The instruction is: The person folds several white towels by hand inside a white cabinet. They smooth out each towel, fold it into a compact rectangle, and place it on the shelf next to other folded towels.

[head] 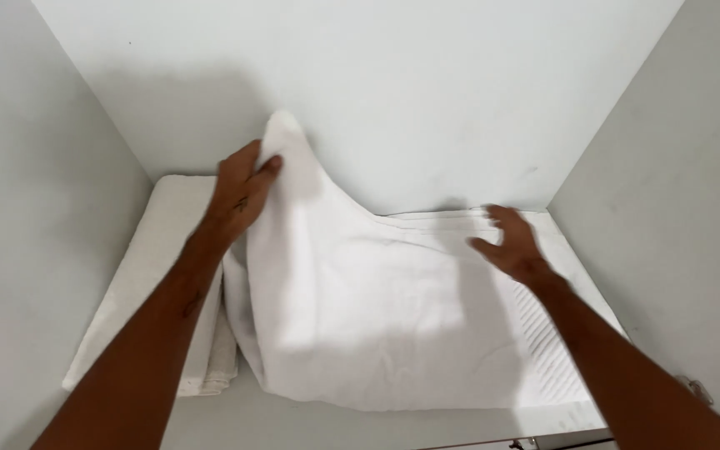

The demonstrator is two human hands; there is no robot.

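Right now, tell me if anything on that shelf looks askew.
The white towel is rumpled, one corner lifted by the left hand; right hand hovers open. The folded stack beside it lies neat.

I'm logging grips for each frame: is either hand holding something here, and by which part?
The left hand pinches the white towel at its raised top corner, lifting it. The right hand is open, over the towel's right side, gripping nothing.

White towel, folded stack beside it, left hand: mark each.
White towel (360,317), head view: middle of its flat spread.
Folded stack (160,250), head view: top face.
Left hand (239,196), head view: back of hand.
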